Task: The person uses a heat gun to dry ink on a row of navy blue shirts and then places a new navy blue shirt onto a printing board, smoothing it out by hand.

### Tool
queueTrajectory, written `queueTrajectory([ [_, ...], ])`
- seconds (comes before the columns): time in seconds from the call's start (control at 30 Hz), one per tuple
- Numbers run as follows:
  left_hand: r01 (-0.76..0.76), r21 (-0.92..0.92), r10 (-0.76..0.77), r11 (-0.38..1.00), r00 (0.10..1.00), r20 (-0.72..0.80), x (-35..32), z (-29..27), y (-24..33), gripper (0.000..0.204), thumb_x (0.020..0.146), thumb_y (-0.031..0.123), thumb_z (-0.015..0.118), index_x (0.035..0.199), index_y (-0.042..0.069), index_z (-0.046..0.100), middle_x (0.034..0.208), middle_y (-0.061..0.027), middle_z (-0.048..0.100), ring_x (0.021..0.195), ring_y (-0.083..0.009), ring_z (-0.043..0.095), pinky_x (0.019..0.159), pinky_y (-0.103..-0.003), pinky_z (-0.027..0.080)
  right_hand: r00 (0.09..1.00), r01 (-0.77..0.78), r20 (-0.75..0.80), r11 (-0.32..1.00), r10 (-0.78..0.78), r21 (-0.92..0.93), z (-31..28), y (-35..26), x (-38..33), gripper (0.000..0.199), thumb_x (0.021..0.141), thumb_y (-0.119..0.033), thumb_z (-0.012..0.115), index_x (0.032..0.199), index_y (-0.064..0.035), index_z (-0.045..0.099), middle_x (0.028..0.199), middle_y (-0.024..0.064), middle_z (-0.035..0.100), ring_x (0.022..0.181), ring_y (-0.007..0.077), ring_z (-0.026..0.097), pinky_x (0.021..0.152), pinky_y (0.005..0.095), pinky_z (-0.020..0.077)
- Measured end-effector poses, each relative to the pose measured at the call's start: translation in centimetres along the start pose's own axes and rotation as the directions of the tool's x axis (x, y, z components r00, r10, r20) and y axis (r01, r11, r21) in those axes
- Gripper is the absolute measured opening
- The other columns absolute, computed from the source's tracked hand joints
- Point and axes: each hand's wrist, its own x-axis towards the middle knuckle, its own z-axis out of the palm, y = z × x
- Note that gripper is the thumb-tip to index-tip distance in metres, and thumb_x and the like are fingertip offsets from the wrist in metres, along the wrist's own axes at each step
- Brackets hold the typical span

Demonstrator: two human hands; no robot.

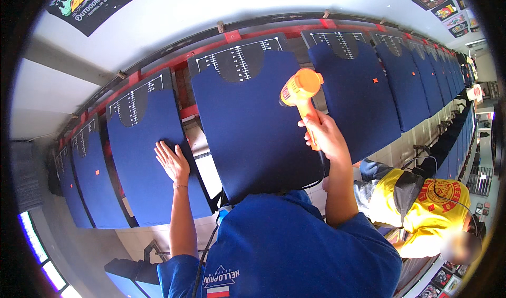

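I see the right hand (pixel 324 137) clenched on an orange heat gun (pixel 299 89), nozzle aimed down over the middle blue board (pixel 253 124). The left hand (pixel 171 162) lies flat and released on the next board (pixel 142 155). Risk, in my judgement: heat held on one spot could scorch the cloth, and the trailing cord (pixel 208 250) may snag. White ruler marks sit on each board's dark top; small orange tags (pixel 375 80) dot some. A dark poster (pixel 95 0) hangs upper left.
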Motion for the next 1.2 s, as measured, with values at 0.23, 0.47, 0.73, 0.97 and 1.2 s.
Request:
queueTrajectory([
  [0.23,-0.091,0.002,0.091,0.996,0.996,-0.005,-0.1,0.0,0.2,0.067,0.104,0.038,0.040,0.152,-0.007,0.025,0.160,-0.0244,0.022,0.150,-0.0388,0.018,0.122,-0.049,0.014,0.999,0.013,-0.033,0.997,-0.011,0.073,0.0,0.3,-0.4,0.031,0.099,-0.025,0.059,0.119,-0.0013,0.057,0.091,0.0044,0.064,0.062,0.0075,0.058,0.053,0.0230,0.0517],
  [0.47,0.084,0.020,-0.083,0.996,0.995,-0.053,0.2,0.2,-1.3,0.065,0.105,0.041,0.037,0.151,-0.004,0.029,0.158,-0.0248,0.027,0.148,-0.0413,0.022,0.121,-0.051,0.016,0.996,0.016,-0.087,0.996,-0.008,0.093,-0.5,0.3,-0.8,0.033,0.098,-0.027,0.062,0.118,-0.0018,0.058,0.090,0.0046,0.064,0.062,0.0080,0.059,0.054,0.0238,0.0527],
  [0.73,0.072,-0.014,-0.072,0.997,0.996,-0.059,-0.8,0.0,-0.6,0.063,0.105,0.039,0.037,0.152,-0.003,0.028,0.158,-0.0227,0.028,0.148,-0.0408,0.021,0.121,-0.052,0.015,0.991,0.053,-0.123,0.997,-0.045,0.057,0.2,0.7,-1.3,0.024,0.097,-0.023,0.062,0.111,-0.0037,0.059,0.080,0.0010,0.059,0.061,0.0078,0.058,0.054,0.0241,0.0526],
  [0.97,0.024,-0.032,-0.025,0.999,0.999,-0.049,-1.6,-0.3,0.0,0.064,0.104,0.038,0.039,0.152,-0.002,0.028,0.159,-0.0214,0.027,0.148,-0.0402,0.021,0.121,-0.052,0.015,0.994,0.046,-0.101,0.998,-0.041,0.045,0.4,1.0,-1.2,0.029,0.098,-0.026,0.061,0.116,-0.0029,0.059,0.088,0.0044,0.063,0.061,0.0084,0.058,0.055,0.0248,0.0526],
  [1.2,0.092,-0.003,-0.092,0.996,0.994,-0.063,-0.3,-0.2,-1.3,0.062,0.104,0.037,0.041,0.151,-0.002,0.030,0.158,-0.0227,0.029,0.147,-0.0416,0.022,0.121,-0.052,0.016,0.995,0.052,-0.085,0.999,-0.053,-0.010,0.9,0.7,-1.5,0.035,0.098,-0.027,0.061,0.121,-0.0012,0.058,0.093,0.0067,0.066,0.063,0.0087,0.059,0.055,0.0253,0.0527],
])
